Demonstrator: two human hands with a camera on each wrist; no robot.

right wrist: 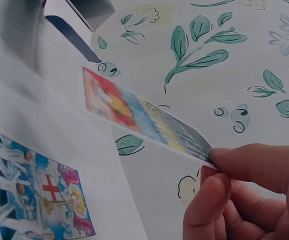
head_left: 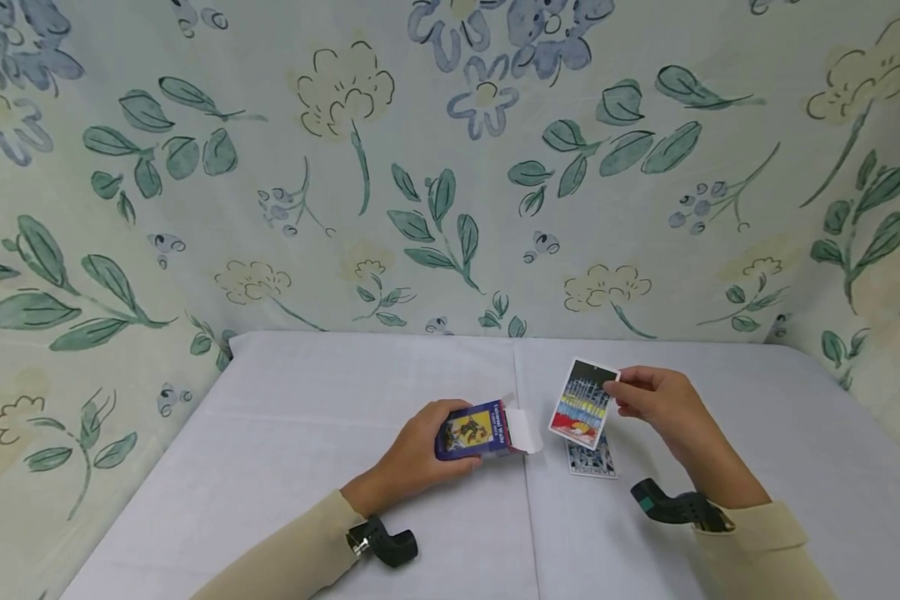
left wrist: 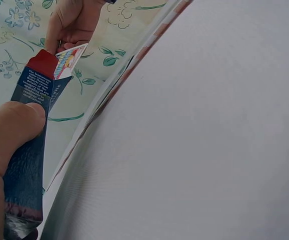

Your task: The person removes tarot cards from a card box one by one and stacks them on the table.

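Left hand (head_left: 420, 450): gripping the box (head_left: 471, 429).
Box: in that hand, flap open, mouth facing right.
Held card (head_left: 582, 402): tilted, raised above the lower card (head_left: 596, 462).
Lower card: on white cloth (head_left: 307, 379).
Right hand (head_left: 663, 402): pinching the held card's edge.

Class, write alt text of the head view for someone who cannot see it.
A person's right grip holds a picture card, partly hiding another card on white cloth; the left grip holds an open card box. A floral backdrop stands behind.

Box (head_left: 467, 430): dark blue, yellow-panelled. Upper card (head_left: 582, 405): black, yellow, blue, red; white-edged. Counter (head_left: 330, 392): white. Backdrop (head_left: 495, 179): green-leaved floral.
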